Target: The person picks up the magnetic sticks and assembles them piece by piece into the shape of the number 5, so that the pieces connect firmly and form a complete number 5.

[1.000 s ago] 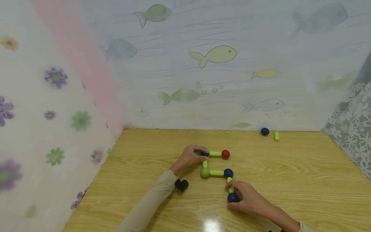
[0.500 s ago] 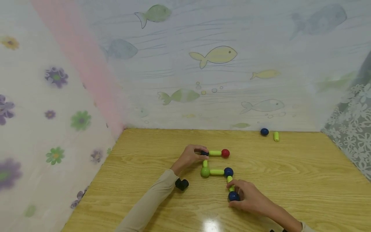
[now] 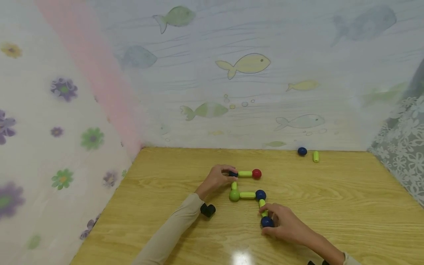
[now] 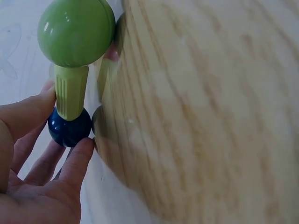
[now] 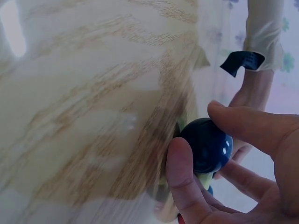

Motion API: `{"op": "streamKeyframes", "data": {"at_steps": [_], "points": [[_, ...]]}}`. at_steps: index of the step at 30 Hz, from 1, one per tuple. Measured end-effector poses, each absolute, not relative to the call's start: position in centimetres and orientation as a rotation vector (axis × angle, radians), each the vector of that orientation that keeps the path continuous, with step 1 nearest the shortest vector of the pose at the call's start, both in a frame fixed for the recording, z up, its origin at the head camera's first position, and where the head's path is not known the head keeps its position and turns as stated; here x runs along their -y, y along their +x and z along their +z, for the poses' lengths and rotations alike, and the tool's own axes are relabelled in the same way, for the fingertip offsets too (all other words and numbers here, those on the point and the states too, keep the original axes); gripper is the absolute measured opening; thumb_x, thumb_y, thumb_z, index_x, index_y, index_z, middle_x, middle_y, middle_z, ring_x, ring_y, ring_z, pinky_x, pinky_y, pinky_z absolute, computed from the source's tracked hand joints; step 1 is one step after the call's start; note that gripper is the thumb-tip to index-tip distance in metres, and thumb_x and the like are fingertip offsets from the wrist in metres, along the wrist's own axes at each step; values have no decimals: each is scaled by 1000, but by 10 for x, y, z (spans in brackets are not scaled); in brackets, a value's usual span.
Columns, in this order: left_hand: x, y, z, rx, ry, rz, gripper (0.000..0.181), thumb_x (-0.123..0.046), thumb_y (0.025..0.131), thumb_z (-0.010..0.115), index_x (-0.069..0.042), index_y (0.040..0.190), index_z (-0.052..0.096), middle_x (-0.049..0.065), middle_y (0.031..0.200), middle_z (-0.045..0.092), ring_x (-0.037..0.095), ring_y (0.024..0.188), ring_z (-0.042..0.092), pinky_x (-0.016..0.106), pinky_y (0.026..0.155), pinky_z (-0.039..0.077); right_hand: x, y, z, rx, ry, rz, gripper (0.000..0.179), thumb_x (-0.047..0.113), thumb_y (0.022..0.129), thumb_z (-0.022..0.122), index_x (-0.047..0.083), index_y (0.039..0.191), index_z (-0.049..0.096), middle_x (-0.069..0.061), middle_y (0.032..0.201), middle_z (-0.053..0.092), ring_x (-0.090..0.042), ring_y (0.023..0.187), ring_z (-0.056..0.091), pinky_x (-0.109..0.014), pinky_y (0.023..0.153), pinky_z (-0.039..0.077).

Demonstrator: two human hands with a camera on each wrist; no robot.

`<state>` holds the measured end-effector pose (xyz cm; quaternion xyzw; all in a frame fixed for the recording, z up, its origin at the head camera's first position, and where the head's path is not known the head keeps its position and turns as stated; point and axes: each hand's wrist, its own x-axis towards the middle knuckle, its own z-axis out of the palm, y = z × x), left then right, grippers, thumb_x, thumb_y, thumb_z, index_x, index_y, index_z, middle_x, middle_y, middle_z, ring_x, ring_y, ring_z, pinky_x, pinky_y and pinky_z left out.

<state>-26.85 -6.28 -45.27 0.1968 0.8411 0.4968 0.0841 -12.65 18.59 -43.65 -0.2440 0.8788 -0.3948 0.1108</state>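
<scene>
A zigzag chain of balls and yellow-green rods lies on the table in the head view. My left hand [image 3: 216, 179] pinches the dark blue ball [image 4: 69, 128] at its upper left corner. From that ball one rod [image 3: 245, 173] runs right to a red ball [image 3: 256, 174], another toward me to a green ball [image 3: 234, 195]. A further rod [image 3: 247, 195] joins the green ball to a middle blue ball [image 3: 260, 195]. My right hand [image 3: 285, 223] grips the near-end blue ball [image 5: 207, 144], its fingers partly covering the short rod [image 3: 262, 203] above it.
Near the back edge of the wooden table [image 3: 331, 221] lie a loose blue ball [image 3: 302, 151] and a loose yellow-green rod [image 3: 316, 156]. A black device [image 3: 208, 210] sits at the left wrist. Printed cloth walls [image 3: 198, 73] stand behind and to the left.
The whole chain has slid slightly away from me, with both hands keeping their hold on its blue balls. The loose ball and rod at the back stay put.
</scene>
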Motion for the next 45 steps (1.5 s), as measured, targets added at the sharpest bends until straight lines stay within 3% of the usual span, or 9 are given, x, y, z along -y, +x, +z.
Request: {"op": "streamKeyframes", "data": {"at_steps": [10,19,28,36,45], "points": [[67,-269,-456,-2491,551,1519,21,-16,84,74,-11,104,73,5,125,60,23,113,57,35,95,46,-188,-127,-437,-2555,-749,-1198,35,26,81,77,6,104,60,0,89,59,-6,72,56,-23,59,48],[69,-271,-459,-2504,593,1503,21,-17,83,74,-10,104,73,6,124,60,22,112,57,35,95,46,-203,-134,-436,-2484,-774,-1251,26,25,87,70,8,105,61,-3,96,61,-8,77,59,-26,62,51],[66,-249,-422,-2454,616,1540,25,-5,87,68,6,109,68,21,128,55,35,116,53,43,96,45,-233,-160,-423,-2550,-720,-1294,22,16,92,64,0,106,60,-8,94,60,-11,77,60,-29,58,52],[64,-272,-456,-2473,575,1549,22,-13,84,73,-6,106,72,10,127,58,27,116,55,40,97,44,-273,-191,-422,-2777,-513,-1269,24,16,91,65,-2,105,60,-8,88,59,-22,76,61,-31,54,52],[62,-272,-454,-2479,566,1527,20,-16,84,74,-11,103,74,5,125,60,22,114,56,34,95,46,-328,-231,-429,-2989,-317,-1179,33,17,91,65,-9,110,57,-20,95,60,-29,80,62,-32,56,54]]}}
